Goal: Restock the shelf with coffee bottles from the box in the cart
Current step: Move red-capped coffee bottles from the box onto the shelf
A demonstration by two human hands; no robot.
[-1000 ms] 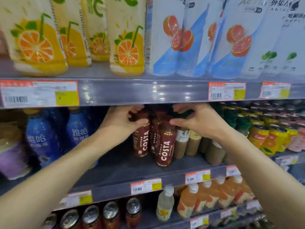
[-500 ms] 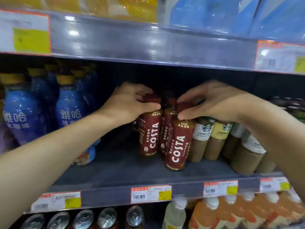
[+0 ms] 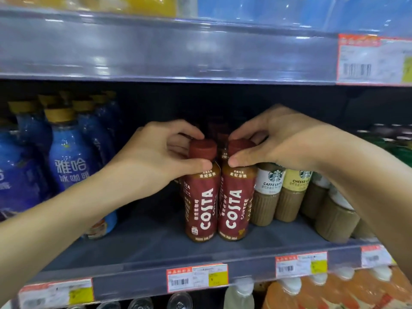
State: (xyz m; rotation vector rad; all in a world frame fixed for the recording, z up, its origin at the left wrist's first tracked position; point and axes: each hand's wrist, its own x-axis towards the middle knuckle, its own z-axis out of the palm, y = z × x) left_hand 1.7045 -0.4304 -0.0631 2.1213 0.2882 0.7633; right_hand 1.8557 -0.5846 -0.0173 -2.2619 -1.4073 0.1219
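Two dark-red Costa coffee bottles stand side by side at the front of the grey middle shelf [image 3: 145,248]. My left hand [image 3: 156,157] grips the neck and red cap of the left bottle [image 3: 201,208]. My right hand [image 3: 274,143] grips the cap and neck of the right bottle [image 3: 235,208]. More red-capped Costa bottles [image 3: 219,134] stand in a row behind them, mostly hidden. The box and the cart are out of view.
Blue iced-coffee bottles [image 3: 69,161] with yellow caps fill the shelf's left side. Starbucks bottles [image 3: 268,192] stand right beside the Costa pair. The upper shelf's edge [image 3: 169,52] hangs low overhead. Price tags [image 3: 197,277] line the shelf's front; cans and orange bottles sit below.
The view moved closer and lower. Both front Costa bottles have been drawn forward and now stand level, touching side by side, with my hands still on their caps.
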